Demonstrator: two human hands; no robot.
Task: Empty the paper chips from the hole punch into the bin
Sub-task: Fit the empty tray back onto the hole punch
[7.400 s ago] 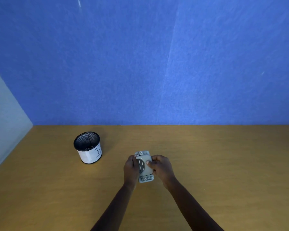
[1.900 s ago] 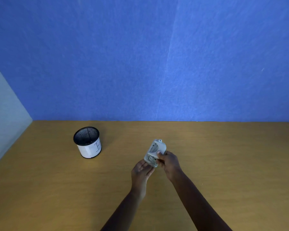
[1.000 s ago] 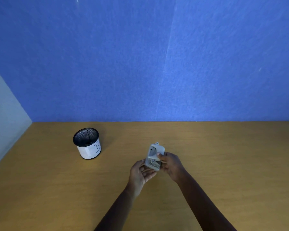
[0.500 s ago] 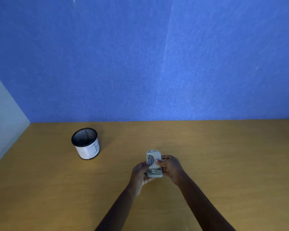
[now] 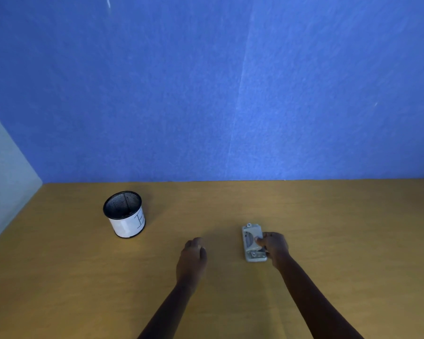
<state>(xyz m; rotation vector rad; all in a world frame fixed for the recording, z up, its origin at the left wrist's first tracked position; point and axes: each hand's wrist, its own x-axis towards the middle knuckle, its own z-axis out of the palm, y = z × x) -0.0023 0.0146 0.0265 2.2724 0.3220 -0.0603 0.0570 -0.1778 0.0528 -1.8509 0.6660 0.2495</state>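
The punch (image 5: 253,242) lies flat on the desk (image 5: 328,228), gripped at its right side by the right hand (image 5: 273,245). Left hand (image 5: 192,256) is held loosely curled w/ nothing in it, betw. punch and bin (image 5: 124,214), which stands upright, well apart at left.

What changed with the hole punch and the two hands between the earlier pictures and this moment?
The small grey metal hole punch, earlier lifted and tilted between both hands, now lies flat on the wooden table, further right. The left hand has let go and hovers apart from it; the right hand still grips its right side. The black mesh bin with the white paper label stayed upright at the left.
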